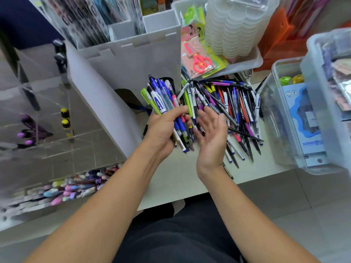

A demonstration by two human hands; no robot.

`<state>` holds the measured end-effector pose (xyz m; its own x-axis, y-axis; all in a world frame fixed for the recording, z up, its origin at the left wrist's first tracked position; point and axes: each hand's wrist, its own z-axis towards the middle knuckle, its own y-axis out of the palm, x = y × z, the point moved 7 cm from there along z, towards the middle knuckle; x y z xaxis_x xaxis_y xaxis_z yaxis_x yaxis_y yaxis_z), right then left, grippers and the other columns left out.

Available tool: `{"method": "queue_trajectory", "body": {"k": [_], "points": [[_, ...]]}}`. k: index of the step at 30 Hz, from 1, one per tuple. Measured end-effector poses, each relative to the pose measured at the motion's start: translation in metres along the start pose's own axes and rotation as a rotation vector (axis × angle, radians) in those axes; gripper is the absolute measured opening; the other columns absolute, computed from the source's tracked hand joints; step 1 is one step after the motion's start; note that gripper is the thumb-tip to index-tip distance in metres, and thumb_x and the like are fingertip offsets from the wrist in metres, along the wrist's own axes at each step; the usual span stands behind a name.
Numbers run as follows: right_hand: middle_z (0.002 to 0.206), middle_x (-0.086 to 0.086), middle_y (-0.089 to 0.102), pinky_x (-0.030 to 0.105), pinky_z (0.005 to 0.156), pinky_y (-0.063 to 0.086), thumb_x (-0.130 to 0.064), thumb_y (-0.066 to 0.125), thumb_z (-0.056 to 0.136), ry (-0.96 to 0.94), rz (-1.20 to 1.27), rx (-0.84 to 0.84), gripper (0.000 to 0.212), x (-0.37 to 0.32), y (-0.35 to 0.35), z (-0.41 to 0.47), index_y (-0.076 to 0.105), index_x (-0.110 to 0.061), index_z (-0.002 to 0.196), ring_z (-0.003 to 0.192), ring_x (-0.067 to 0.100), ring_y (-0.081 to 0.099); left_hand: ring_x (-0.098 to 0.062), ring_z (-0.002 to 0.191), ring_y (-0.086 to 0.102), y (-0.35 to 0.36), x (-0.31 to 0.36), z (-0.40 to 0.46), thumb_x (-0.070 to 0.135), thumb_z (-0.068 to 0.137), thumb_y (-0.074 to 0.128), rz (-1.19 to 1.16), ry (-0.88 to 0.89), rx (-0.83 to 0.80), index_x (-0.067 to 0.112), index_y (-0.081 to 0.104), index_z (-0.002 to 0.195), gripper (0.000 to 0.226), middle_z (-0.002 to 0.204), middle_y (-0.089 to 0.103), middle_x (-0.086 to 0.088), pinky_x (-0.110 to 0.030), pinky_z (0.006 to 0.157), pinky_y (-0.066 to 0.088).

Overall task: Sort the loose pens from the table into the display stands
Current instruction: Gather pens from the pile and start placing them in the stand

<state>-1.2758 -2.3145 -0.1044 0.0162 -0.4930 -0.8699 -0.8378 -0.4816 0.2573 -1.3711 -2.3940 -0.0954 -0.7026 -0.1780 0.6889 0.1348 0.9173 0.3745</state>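
My left hand (163, 128) grips a bundle of pens (161, 95), mostly blue and white with one yellow-green, fanned up and away from me. Just to its right my right hand (212, 133) hovers palm-left with straight fingers, holding nothing. Behind and under the right hand lies a large heap of loose pens (233, 107) in black, purple, orange, blue and white on the pale table (180, 177). A white display stand (129, 59) rises behind the bundle. To the left stands a clear acrylic stand (47, 120) with a few purple and yellow-capped pens in its compartments.
A white tray (252, 61) at the back holds packaged red scissors (199, 59) and stacked clear lids. Clear plastic bins (303, 111) stand at the right. Pastel pens (76, 188) fill a low row at the left front. The table's front edge is close to my lap.
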Motion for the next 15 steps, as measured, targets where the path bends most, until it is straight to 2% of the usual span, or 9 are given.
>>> {"method": "queue_trajectory", "body": {"k": [3, 5, 8, 10, 12, 15], "points": [[0.136, -0.002, 0.061, 0.042, 0.111, 0.042, -0.053, 0.034, 0.095, -0.308, -0.134, -0.036, 0.058, -0.023, 0.003, 0.003, 0.056, -0.017, 0.135, 0.130, 0.008, 0.054, -0.014, 0.057, 0.060, -0.007, -0.005, -0.009, -0.006, 0.088, 0.067, 0.149, -0.048, -0.064, 0.007, 0.064, 0.089, 0.013, 0.063, 0.062, -0.004, -0.027, 0.058, 0.057], [0.137, -0.001, 0.060, 0.044, 0.114, 0.040, -0.051, 0.035, 0.096, -0.371, -0.231, -0.135, 0.061, -0.036, 0.017, 0.013, 0.055, -0.011, 0.138, 0.131, 0.009, 0.053, -0.016, 0.057, 0.059, -0.004, -0.016, -0.021, -0.007, 0.088, 0.066, 0.240, -0.130, -0.159, 0.007, 0.064, 0.087, 0.014, 0.067, 0.062, -0.007, -0.028, 0.058, 0.057], [0.138, -0.003, 0.061, 0.039, 0.115, 0.040, -0.060, 0.029, 0.096, -0.290, -0.371, -0.366, 0.063, -0.053, 0.037, 0.033, 0.057, -0.020, 0.136, 0.130, 0.005, 0.054, -0.019, 0.057, 0.058, -0.007, -0.021, -0.035, -0.010, 0.086, 0.067, 0.412, -0.210, -0.282, 0.006, 0.062, 0.090, 0.018, 0.073, 0.062, -0.011, -0.029, 0.055, 0.054], [0.135, -0.005, 0.064, 0.036, 0.114, 0.040, -0.068, 0.020, 0.095, -0.158, -0.512, -0.573, 0.071, -0.053, 0.047, 0.040, 0.062, -0.024, 0.132, 0.127, 0.002, 0.056, -0.020, 0.057, 0.059, -0.013, -0.017, -0.041, -0.010, 0.084, 0.069, 0.527, -0.243, -0.333, 0.006, 0.060, 0.096, 0.022, 0.070, 0.061, -0.009, -0.029, 0.053, 0.054], [0.131, -0.002, 0.068, 0.039, 0.112, 0.041, -0.074, 0.014, 0.094, -0.015, -0.620, -0.758, 0.080, -0.043, 0.054, 0.036, 0.068, -0.026, 0.127, 0.123, 0.007, 0.061, -0.020, 0.056, 0.059, -0.019, -0.012, -0.044, -0.011, 0.083, 0.071, 0.565, -0.273, -0.348, 0.005, 0.058, 0.101, 0.027, 0.067, 0.061, -0.008, -0.029, 0.051, 0.053], [0.134, 0.003, 0.066, 0.039, 0.116, 0.040, -0.066, 0.015, 0.098, -0.025, -0.624, -0.767, 0.078, -0.040, 0.058, 0.032, 0.062, -0.016, 0.136, 0.125, 0.008, 0.060, -0.020, 0.056, 0.059, -0.024, -0.004, -0.046, -0.010, 0.081, 0.072, 0.554, -0.285, -0.330, 0.005, 0.057, 0.100, 0.029, 0.067, 0.063, -0.009, -0.029, 0.051, 0.053]]}}
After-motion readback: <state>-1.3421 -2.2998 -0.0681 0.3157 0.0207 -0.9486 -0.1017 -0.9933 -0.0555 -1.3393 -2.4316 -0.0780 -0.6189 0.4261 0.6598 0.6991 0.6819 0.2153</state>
